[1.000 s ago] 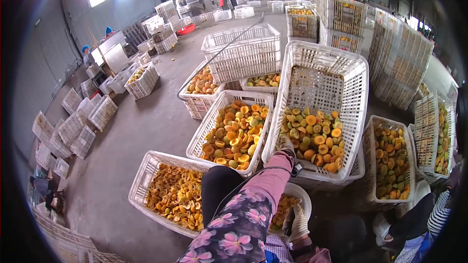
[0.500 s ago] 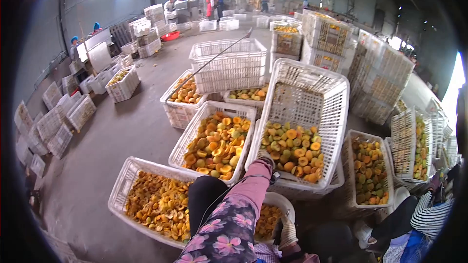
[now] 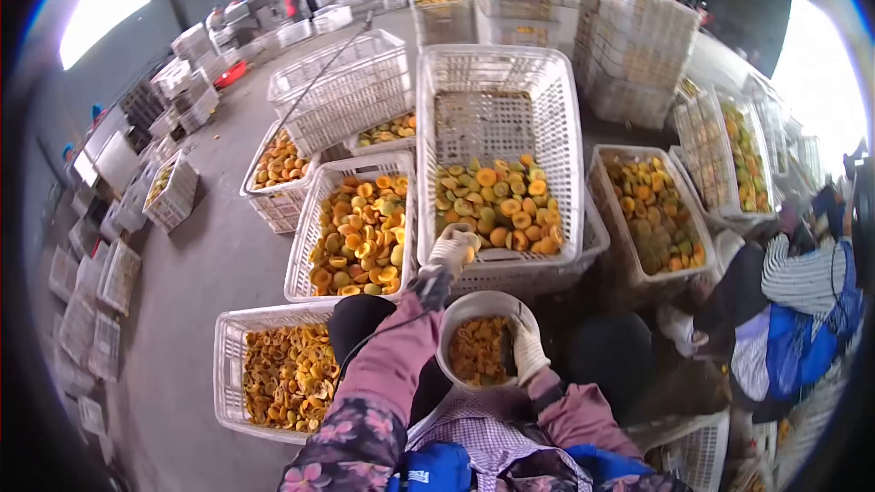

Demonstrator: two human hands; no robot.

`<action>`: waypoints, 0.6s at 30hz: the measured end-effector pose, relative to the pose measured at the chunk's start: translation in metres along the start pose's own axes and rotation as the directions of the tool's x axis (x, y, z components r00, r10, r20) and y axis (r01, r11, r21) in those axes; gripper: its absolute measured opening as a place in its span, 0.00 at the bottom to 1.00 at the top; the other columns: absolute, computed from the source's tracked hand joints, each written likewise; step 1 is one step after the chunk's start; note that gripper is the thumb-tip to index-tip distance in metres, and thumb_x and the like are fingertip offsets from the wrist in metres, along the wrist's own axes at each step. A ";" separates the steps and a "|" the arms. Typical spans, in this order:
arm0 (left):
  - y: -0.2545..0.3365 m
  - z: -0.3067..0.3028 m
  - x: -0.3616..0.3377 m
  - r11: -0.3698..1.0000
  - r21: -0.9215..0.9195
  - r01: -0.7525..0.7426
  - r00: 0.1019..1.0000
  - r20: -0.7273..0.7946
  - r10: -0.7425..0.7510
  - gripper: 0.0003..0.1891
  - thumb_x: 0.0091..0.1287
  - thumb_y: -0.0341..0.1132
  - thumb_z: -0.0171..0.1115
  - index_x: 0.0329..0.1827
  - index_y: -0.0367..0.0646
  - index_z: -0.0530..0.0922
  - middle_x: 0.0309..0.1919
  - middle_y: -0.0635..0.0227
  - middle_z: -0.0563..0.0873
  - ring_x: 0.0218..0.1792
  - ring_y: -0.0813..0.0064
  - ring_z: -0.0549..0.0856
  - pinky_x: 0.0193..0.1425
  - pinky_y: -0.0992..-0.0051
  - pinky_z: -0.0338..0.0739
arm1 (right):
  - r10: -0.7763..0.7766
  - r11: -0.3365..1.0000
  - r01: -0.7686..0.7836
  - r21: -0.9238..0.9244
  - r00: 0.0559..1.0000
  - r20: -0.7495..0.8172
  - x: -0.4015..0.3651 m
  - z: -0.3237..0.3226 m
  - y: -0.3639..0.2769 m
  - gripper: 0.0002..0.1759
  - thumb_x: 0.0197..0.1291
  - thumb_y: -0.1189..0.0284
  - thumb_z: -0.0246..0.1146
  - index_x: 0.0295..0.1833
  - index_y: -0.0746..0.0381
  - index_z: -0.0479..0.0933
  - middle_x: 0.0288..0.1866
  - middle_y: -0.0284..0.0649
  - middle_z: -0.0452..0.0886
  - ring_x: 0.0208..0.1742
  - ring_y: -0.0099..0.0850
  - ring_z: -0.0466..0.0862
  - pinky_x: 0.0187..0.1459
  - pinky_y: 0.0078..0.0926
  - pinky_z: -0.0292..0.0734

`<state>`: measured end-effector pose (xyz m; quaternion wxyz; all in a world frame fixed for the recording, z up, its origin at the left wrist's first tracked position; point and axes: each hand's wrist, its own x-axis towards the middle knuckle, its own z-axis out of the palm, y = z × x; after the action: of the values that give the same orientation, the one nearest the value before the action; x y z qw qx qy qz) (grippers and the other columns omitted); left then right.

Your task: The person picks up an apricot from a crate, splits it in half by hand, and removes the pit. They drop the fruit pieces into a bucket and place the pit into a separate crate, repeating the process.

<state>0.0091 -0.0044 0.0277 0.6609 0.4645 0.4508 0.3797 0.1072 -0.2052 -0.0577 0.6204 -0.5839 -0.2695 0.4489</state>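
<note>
Head view, left hand (image 3: 453, 249) gripping crate (image 3: 483, 118), right hand (image 3: 526, 355) gripping bowl (image 3: 453, 314)

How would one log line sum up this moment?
left hand: gripping tilted crate rim | right hand: holding white bowl rim | contents: cut fruit

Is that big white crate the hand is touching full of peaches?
Partly full. Halved peaches cover only the near end of the crate; its far floor is bare. The left hand grips its near rim.
</note>
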 end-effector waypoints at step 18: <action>-0.053 0.017 -0.126 0.739 -0.632 0.236 0.961 0.264 -0.081 0.13 0.70 0.38 0.49 0.50 0.39 0.70 0.39 0.58 0.80 0.39 0.64 0.80 0.47 0.67 0.77 | -0.120 0.713 0.143 -0.686 0.989 0.081 -0.048 0.034 -0.067 0.24 0.63 0.57 0.51 0.53 0.67 0.68 0.37 0.60 0.79 0.41 0.56 0.78 0.44 0.46 0.73</action>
<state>-0.0089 -0.1402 0.0106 0.8572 0.2011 0.2510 0.4023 0.0728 -0.2246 0.0224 0.3849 -0.7452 -0.4671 0.2799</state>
